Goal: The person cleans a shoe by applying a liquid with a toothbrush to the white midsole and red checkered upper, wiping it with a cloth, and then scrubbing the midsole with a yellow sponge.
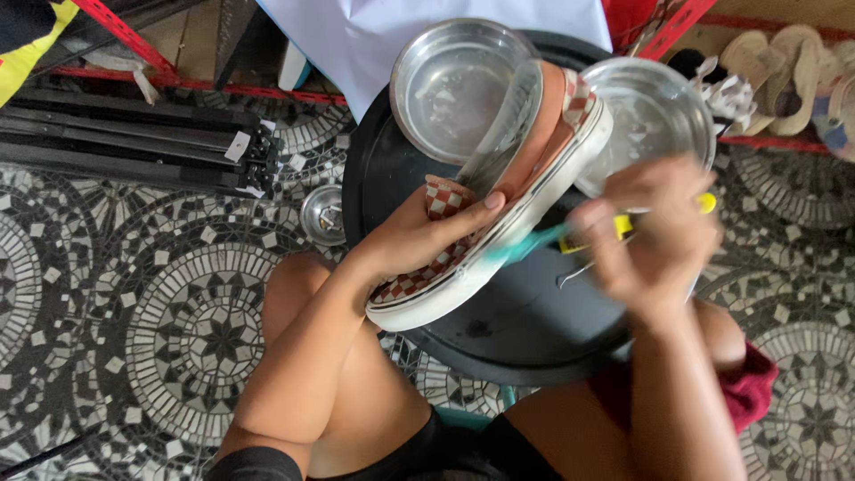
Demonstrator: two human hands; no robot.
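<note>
My left hand (419,236) grips a checkered red-and-white slip-on shoe (525,191) with a white rubber sole, held on its side over a round black tray (499,321). My right hand (655,232), blurred by motion, holds a toothbrush (570,236) with a teal head and yellow handle. The brush head touches the shoe's white sole edge. Two round steel bowls sit on the tray behind the shoe, one at the left (454,85) and one at the right (659,111).
The tray rests above my knees over a mosaic tile floor (151,303). A small steel cup (323,214) stands on the floor to the left. Black folded stands (134,147) lie at the far left. Sandals and shoes (784,76) line the top right. A white sheet (356,36) hangs behind.
</note>
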